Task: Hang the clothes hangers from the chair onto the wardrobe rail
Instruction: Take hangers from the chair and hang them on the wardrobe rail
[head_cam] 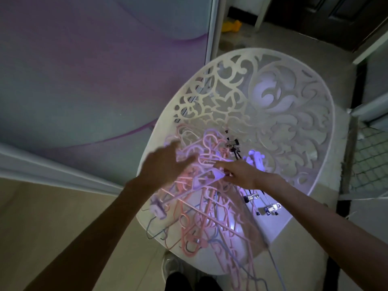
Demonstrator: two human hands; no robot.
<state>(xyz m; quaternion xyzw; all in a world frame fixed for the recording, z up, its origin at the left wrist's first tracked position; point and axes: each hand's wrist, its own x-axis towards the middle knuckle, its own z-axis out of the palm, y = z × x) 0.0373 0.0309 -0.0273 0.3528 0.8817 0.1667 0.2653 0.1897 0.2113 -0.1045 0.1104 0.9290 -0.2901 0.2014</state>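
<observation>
At the bottom edge, the person's dark-clad legs and a pale shoe point(170, 267) stand on the floor just in front of the chair point(310, 114), a white shell with an ornate cut-out pattern. Both bare forearms reach up over its front edge.

A tangled pile of clothes hangers point(212, 208) covers the front and left of the seat, mostly pink plastic ones with a few thin blue wire ones; several ends stick out past the front edge. Near the right front edge lie metal clip hangers point(263, 203) with black-tipped clips.

The left hand point(163, 164) is motion-blurred above the left side of the pile, its fingers point(173, 143) spread and released, holding nothing that can be made out. The right hand point(238, 173) rests on the middle of the pile, palm down, its fingers point(222, 166) on a pink hanger; whether they clasp it or only touch it cannot be told.

Beyond the hands, the chair's patterned back rises. To its left stands a wardrobe door point(84, 70) with a purple wave design. Far off on the tiled floor lies something yellow point(231, 26), near a dark door point(327, 15).
</observation>
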